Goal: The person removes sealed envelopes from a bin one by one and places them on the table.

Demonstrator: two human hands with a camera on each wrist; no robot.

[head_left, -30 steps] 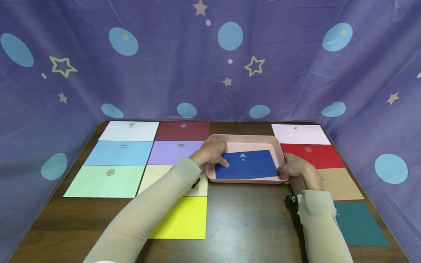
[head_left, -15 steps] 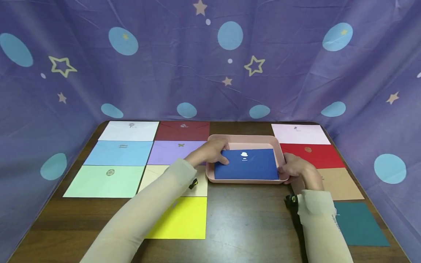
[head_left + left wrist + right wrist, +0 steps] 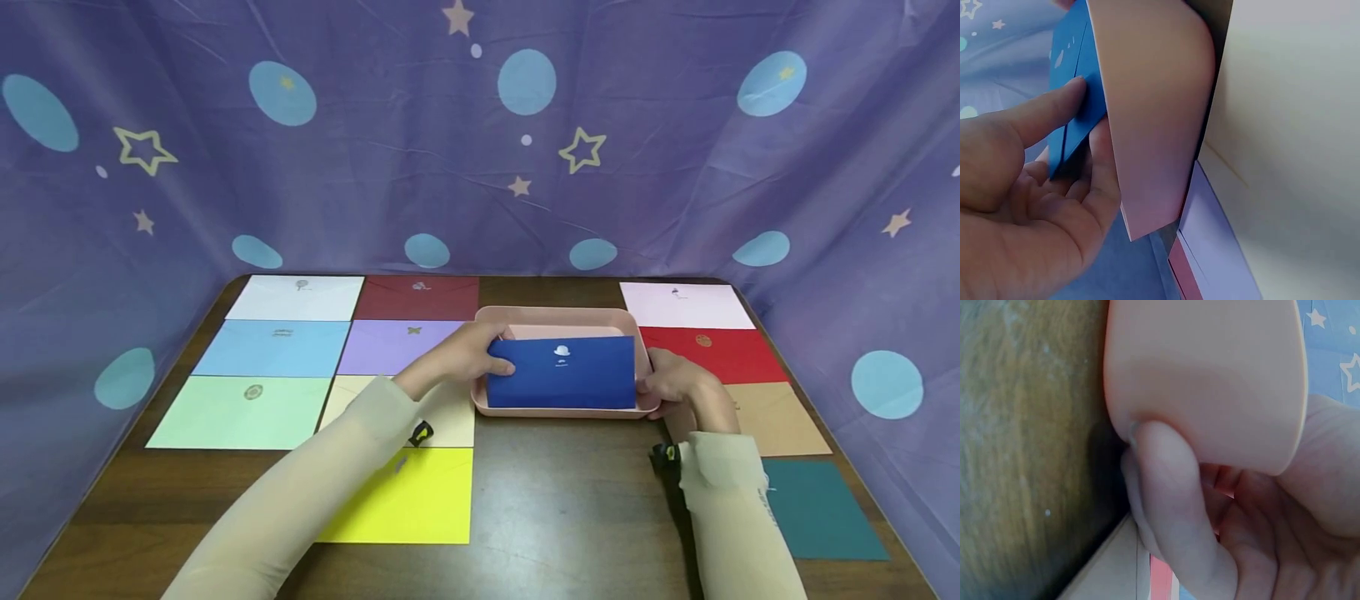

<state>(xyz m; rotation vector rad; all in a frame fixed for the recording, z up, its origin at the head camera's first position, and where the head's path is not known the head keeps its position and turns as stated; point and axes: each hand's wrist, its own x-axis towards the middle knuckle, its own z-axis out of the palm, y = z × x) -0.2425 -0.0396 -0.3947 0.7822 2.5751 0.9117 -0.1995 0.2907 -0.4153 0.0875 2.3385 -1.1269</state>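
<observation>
A dark blue envelope (image 3: pixel 566 379) with a small white hat print lies over the pink tray (image 3: pixel 558 316), its far long edge tilted up. My left hand (image 3: pixel 456 353) pinches the envelope's left end. In the left wrist view the thumb (image 3: pixel 1063 103) presses its printed face while the fingers curl behind it. My right hand (image 3: pixel 681 382) grips the tray's right end near the front corner. The right wrist view shows a finger (image 3: pixel 1169 462) against the outside of the tray wall (image 3: pixel 1210 381), with part of the hand hidden behind it.
Left of the tray lie flat white, light blue, green, maroon, purple, cream and yellow (image 3: pixel 420 500) envelopes in columns. On the right are pale pink, red (image 3: pixel 720 358), tan and teal (image 3: pixel 821 510) ones. A purple curtain (image 3: pixel 375 125) surrounds the wooden table (image 3: pixel 555 508).
The left hand has drawn back slightly leftward. The blue envelope has tilted up at its far edge and straightened, shifting a little right. The right hand stays on the tray, which has hardly moved.
</observation>
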